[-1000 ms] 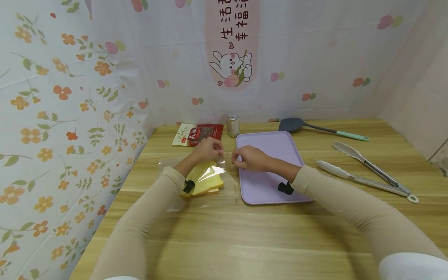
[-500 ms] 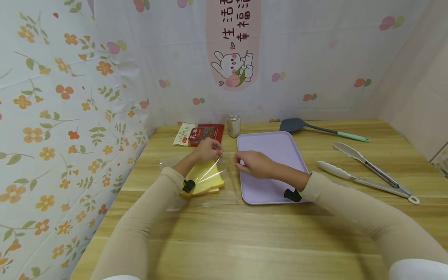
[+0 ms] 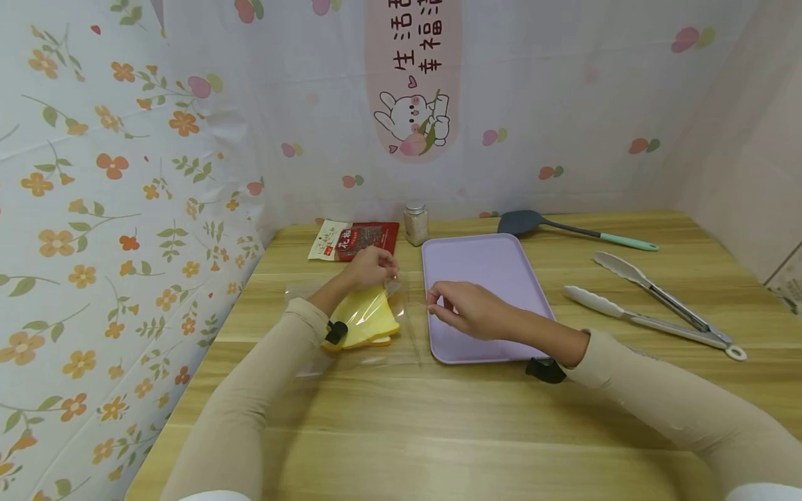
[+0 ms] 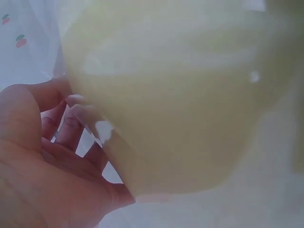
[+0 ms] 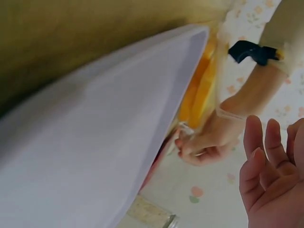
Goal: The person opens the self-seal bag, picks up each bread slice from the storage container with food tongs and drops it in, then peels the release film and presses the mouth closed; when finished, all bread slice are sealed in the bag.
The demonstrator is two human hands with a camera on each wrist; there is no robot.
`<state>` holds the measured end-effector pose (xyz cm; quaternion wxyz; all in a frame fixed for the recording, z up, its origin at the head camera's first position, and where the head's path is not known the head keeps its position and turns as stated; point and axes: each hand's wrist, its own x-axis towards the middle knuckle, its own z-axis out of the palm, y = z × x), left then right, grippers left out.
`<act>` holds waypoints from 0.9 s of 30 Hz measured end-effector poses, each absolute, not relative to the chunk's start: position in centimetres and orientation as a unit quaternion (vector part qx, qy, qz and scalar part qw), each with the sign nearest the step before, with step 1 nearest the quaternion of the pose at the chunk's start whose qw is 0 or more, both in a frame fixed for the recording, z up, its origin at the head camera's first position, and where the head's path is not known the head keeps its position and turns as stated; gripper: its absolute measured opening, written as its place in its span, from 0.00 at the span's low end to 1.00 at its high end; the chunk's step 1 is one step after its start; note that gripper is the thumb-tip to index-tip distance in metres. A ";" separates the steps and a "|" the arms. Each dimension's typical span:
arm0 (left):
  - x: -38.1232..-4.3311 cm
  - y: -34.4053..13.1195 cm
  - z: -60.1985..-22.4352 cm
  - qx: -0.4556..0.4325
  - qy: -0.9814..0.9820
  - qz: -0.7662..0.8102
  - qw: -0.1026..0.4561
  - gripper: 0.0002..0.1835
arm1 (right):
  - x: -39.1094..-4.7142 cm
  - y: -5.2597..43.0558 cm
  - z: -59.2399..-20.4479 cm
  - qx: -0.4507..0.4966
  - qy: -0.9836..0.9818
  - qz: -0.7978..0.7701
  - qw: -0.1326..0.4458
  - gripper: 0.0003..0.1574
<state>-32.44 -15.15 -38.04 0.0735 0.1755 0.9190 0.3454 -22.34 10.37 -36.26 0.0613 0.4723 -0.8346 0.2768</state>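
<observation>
My left hand (image 3: 372,266) pinches the upper edge of a clear plastic bag (image 3: 401,348) between thumb and fingers; in the left wrist view, the film (image 4: 190,133) stretches away from the fingertips. Beneath the film lie yellow slices with orange edges, like bread (image 3: 366,321). My right hand (image 3: 466,306) hovers over the left part of a lilac tray (image 3: 489,261). Its fingers are loosely bent, and the right wrist view shows nothing between thumb (image 5: 254,171) and fingers. A gap separates its fingertips from the bag's right edge.
Behind the left hand lies a red and cream spice packet (image 3: 354,241), beside a small glass jar (image 3: 416,224). A dark spatula with a green handle (image 3: 626,241) lies behind the tray. Spread metal tongs (image 3: 677,327) lie to its right. A patterned cloth (image 3: 301,104) hangs behind the table.
My right hand has drawn back from the bag's edge, moving right and toward me over the tray. The left hand has stayed in place on the bag.
</observation>
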 end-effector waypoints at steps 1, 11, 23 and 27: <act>-32.4 -15.1 -38.0 0.175 0.919 0.345 0.073 0.07 | -22.1 10.5 -36.2 0.474 -0.830 0.286 0.064 0.02; -32.5 -15.4 -37.9 0.180 0.926 0.324 0.067 0.06 | -20.4 11.5 -35.7 0.515 -0.764 0.371 0.113 0.09; -32.6 -15.3 -38.1 0.190 0.926 0.319 0.066 0.06 | -17.2 12.3 -35.3 0.528 -0.715 0.453 0.065 0.17; -32.6 -15.2 -38.1 0.189 0.923 0.327 0.071 0.06 | -16.0 13.1 -34.6 0.530 -0.705 0.469 0.042 0.17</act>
